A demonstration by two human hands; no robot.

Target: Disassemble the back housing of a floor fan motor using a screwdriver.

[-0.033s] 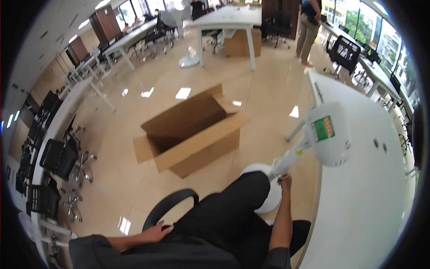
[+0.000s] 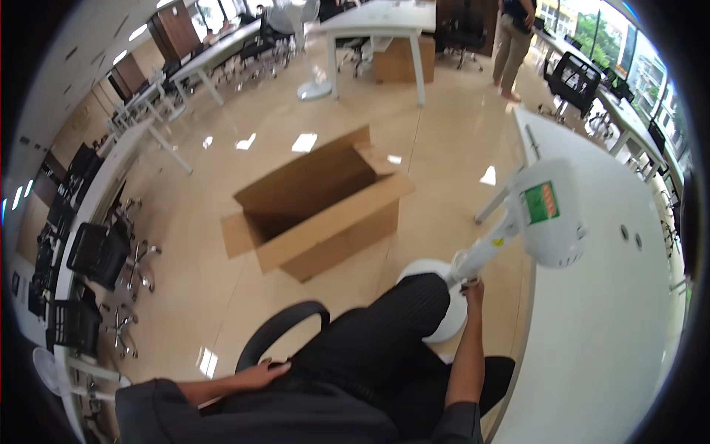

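To the right of my knee stands a white pedestal fan [image 2: 551, 211] with a green and red label on its rounded housing; no blades or grille show. Its round white base [image 2: 425, 270] rests on the floor, partly behind my leg. My right hand [image 2: 474, 290] is closed at the lower part of the pole, beside a pale loop that looks like cord. The exact grip of those fingers is small and partly hidden. On my lap lies my left hand [image 2: 260, 376], open with fingers stretched out and holding nothing. A black curved chair armrest [image 2: 277, 333] is just beyond it.
An open cardboard box [image 2: 347, 240] sits on the tiled floor ahead. A white table [image 2: 592, 340] runs along my right side. Black office chairs [image 2: 100, 255] line the desks at left. Farther off are another white fan [image 2: 314, 90], a white table [image 2: 377, 18] and a standing person [image 2: 510, 52].
The view has tilted a little, so the box, fan and tables sit slightly higher in the picture. Both hands keep nearly the same places.
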